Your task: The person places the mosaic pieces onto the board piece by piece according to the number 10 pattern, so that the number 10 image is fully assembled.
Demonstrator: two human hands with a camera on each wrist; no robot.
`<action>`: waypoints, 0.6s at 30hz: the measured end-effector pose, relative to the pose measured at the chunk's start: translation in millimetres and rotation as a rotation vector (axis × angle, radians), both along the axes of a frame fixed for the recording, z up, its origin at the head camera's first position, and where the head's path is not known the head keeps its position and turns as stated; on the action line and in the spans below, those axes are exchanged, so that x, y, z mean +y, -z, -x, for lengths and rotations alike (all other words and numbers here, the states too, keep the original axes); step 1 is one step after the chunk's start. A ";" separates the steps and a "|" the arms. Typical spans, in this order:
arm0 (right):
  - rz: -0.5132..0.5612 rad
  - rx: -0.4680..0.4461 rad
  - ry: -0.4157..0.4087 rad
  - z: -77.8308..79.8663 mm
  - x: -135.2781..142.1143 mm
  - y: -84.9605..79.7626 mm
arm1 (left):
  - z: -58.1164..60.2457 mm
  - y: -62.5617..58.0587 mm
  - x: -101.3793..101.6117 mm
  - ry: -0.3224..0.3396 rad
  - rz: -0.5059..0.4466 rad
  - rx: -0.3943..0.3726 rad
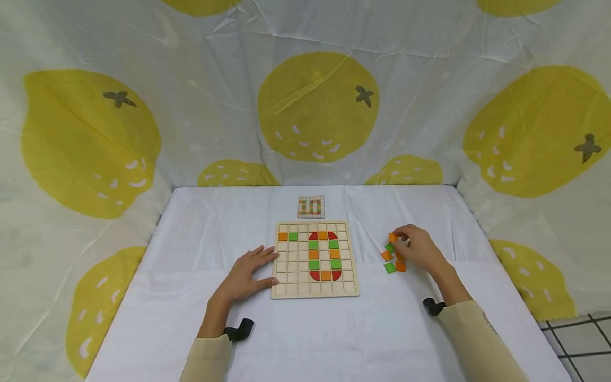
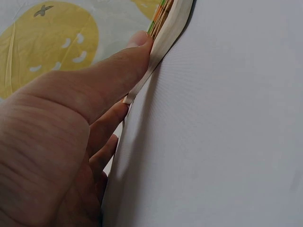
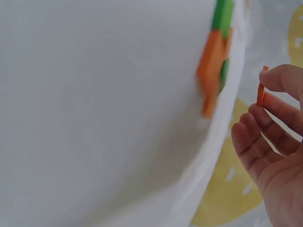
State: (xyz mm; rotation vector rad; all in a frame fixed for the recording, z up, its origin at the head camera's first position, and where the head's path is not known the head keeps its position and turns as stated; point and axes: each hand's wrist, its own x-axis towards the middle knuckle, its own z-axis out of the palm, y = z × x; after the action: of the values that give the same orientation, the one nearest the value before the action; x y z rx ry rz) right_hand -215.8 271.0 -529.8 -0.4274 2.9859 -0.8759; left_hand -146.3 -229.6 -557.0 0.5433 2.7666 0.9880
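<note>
A wooden grid board (image 1: pixel 291 276) lies in the middle of the white table, with orange, green and red tiles set in its upper cells. My left hand (image 1: pixel 267 268) lies flat beside it, straight fingers and thumb (image 2: pixel 128 56) touching the board's left edge (image 2: pixel 165 28). My right hand (image 1: pixel 403 241) hovers over a small heap of loose orange and green tiles (image 1: pixel 392 260) to the right of the board. It pinches one orange tile (image 3: pixel 261 90) between thumb and fingers, just above the heap (image 3: pixel 215 56).
A small pattern card (image 1: pixel 311 207) lies beyond the board. The white cloth (image 1: pixel 310 339) covers the table, and lemon-printed sheets (image 1: pixel 315 106) wall it on three sides. Tiled floor (image 1: pixel 582 339) shows past the table's right edge.
</note>
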 end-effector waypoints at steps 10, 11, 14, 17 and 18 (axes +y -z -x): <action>0.073 -0.004 -0.071 12.4 -70.5 -19.3 | 0.6 0.3 0.7 0.001 -0.002 -0.005; 0.080 -0.002 -0.079 13.9 -77.6 -19.7 | 0.9 0.6 0.4 0.000 0.000 -0.004; 0.096 0.004 -0.107 18.3 -98.9 -19.1 | 1.8 1.5 -0.8 -0.004 0.005 -0.004; 0.106 -0.009 -0.142 21.8 -120.9 -16.9 | 2.1 2.0 -1.6 -0.010 0.002 -0.008; 0.109 -0.014 -0.155 22.7 -127.8 -15.6 | 2.1 2.3 -1.7 -0.009 0.002 -0.008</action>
State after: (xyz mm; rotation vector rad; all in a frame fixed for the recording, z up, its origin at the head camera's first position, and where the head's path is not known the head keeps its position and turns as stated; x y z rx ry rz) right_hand -238.5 143.2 -514.2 -0.6420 2.8539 -1.0234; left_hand -148.4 -231.2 -559.3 0.5255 2.7654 0.9878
